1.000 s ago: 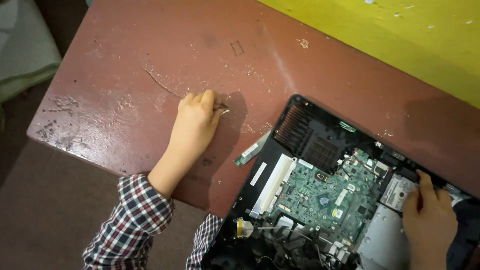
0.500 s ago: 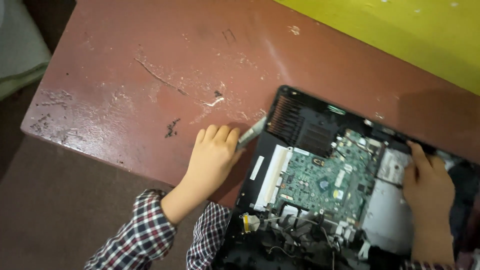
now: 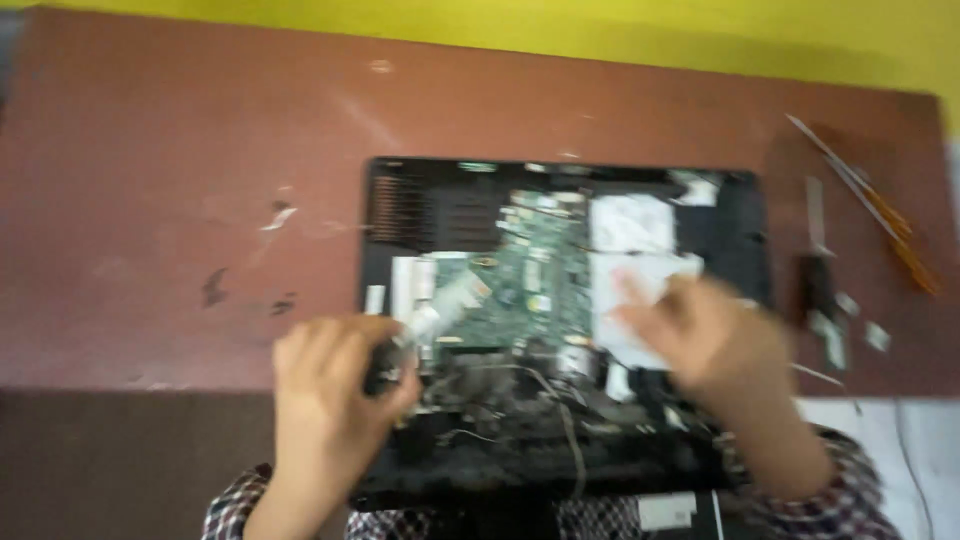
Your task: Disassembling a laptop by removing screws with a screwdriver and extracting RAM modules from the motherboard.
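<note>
Blur: motion smears the whole head view, so fine parts and finger outlines are hard to make out.
Landmark: opened laptop chassis [image 3: 720,230], a black, flat rectangular shell lying on a worn reddish-brown table [image 3: 150,130].
Inside the chassis: a green circuit board [image 3: 530,280] at the centre, a dark ribbed vent [image 3: 400,210] at its far left corner, pale white sheets or pads [image 3: 630,225] right of the board, and a tangle of dark wires [image 3: 520,400] along the near edge.
Left hand [image 3: 335,375]: at the near left corner of the chassis, fingers curled closely around a small dark object [image 3: 385,365]; what that object is cannot be told through the blur.
Right hand [image 3: 700,335]: over the right half of the chassis, above the pale sheets, fingers loosely spread; whether it holds anything cannot be told.
Sleeves: red, white and dark plaid cuffs [image 3: 850,490] at both wrists, cut off by the bottom edge.
Right of the chassis: a dark-handled tool [image 3: 815,285] with a pale blade, small light scraps [image 3: 860,325] near it, and thin orange-tipped rods [image 3: 880,215] lying slantwise, well apart from the hands.
Left of the chassis: scratches, dark chips and a white fleck on the table's matte surface.
Beyond the chassis: a yellow wall [image 3: 600,25] along the table's far edge.
Cut off: the near edge of the chassis runs under the forearms and out of view.
</note>
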